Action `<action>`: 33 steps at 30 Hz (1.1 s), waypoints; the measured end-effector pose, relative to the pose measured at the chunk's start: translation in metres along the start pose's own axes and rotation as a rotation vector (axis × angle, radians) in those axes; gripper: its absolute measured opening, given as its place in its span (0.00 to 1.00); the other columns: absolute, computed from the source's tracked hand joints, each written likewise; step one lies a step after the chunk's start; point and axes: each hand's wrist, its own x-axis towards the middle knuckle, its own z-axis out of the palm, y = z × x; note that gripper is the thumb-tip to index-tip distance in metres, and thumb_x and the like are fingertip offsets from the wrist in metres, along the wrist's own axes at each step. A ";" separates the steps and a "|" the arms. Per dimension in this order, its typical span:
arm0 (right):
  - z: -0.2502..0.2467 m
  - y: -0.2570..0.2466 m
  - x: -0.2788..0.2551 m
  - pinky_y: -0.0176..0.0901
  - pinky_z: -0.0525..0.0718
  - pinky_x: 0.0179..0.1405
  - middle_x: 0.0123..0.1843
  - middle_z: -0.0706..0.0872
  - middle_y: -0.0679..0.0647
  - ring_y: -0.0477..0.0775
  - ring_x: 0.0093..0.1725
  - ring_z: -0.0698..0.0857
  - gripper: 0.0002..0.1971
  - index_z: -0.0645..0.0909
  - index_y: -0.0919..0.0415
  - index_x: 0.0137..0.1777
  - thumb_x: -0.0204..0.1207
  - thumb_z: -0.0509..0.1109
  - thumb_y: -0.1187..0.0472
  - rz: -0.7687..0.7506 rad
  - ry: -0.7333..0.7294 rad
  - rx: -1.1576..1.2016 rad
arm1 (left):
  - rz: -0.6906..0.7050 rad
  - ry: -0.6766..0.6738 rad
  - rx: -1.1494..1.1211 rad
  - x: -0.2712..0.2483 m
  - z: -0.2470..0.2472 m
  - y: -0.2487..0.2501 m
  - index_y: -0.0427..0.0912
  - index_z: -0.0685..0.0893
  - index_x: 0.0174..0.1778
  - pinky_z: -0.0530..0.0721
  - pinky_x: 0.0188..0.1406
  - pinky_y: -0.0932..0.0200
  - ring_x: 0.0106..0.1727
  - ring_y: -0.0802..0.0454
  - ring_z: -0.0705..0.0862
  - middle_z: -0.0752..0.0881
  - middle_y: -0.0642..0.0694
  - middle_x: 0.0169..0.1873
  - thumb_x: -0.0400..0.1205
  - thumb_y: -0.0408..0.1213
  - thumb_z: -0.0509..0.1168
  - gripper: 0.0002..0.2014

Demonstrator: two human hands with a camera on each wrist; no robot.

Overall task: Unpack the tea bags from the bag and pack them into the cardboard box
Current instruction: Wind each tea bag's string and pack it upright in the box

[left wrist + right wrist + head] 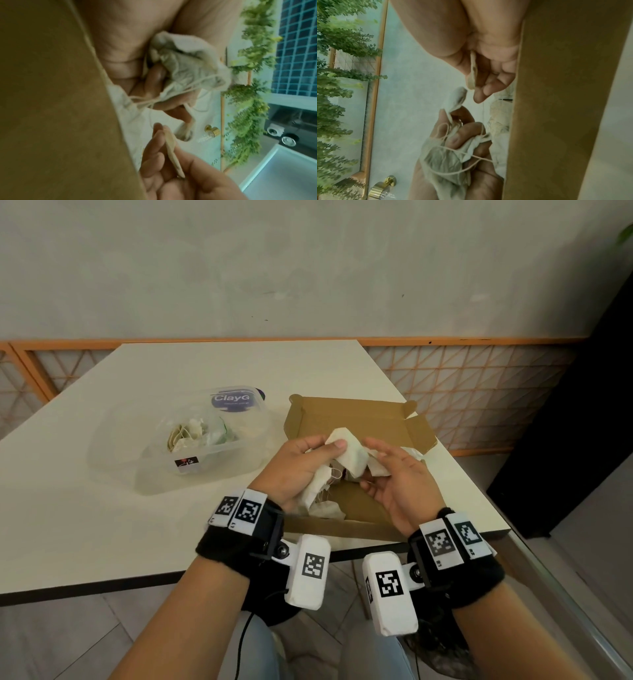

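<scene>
An open brown cardboard box (359,419) lies on the white table (102,525), with a few white tea bags (325,510) lying inside it. Above the box my left hand (318,453) grips a crumpled bunch of tea bags (346,453) with tangled strings (185,65). Beside it my right hand (380,470) pinches one flat tea bag (473,70) between thumb and fingers. The same bag appears edge-on in the left wrist view (171,152). To the left lies the clear plastic bag (191,440) with more tea bags inside.
The box's brown wall (51,94) fills one side of both wrist views (556,108). The table's front edge (137,583) runs just below my wrists. An orange lattice railing (462,392) stands behind the table, and a dark panel (582,422) is on the right.
</scene>
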 end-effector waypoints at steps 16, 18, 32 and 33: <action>-0.001 -0.002 0.000 0.37 0.87 0.34 0.48 0.84 0.58 0.53 0.43 0.85 0.17 0.77 0.59 0.57 0.79 0.56 0.79 0.077 -0.096 -0.002 | -0.004 -0.137 0.031 -0.001 -0.001 -0.004 0.43 0.90 0.43 0.81 0.31 0.62 0.31 0.53 0.82 0.86 0.43 0.35 0.73 0.38 0.69 0.06; 0.001 -0.001 0.000 0.36 0.87 0.34 0.46 0.87 0.57 0.52 0.44 0.86 0.13 0.79 0.61 0.55 0.82 0.56 0.72 0.077 -0.109 -0.018 | 0.030 -0.078 0.184 0.002 0.002 -0.008 0.43 0.88 0.47 0.82 0.39 0.59 0.38 0.52 0.83 0.86 0.44 0.39 0.77 0.36 0.70 0.05; 0.000 0.001 -0.002 0.38 0.86 0.43 0.39 0.91 0.55 0.49 0.39 0.89 0.06 0.84 0.64 0.49 0.76 0.67 0.70 0.025 -0.213 -0.063 | 0.089 0.206 0.095 0.006 0.006 -0.006 0.44 0.90 0.32 0.85 0.40 0.55 0.32 0.50 0.83 0.86 0.42 0.31 0.75 0.40 0.74 0.07; 0.000 0.002 -0.002 0.38 0.86 0.42 0.39 0.90 0.55 0.49 0.39 0.89 0.06 0.84 0.63 0.48 0.77 0.66 0.68 0.018 -0.199 -0.061 | 0.069 0.211 0.073 0.005 0.006 -0.005 0.43 0.90 0.33 0.85 0.39 0.56 0.32 0.51 0.83 0.86 0.43 0.31 0.75 0.39 0.75 0.07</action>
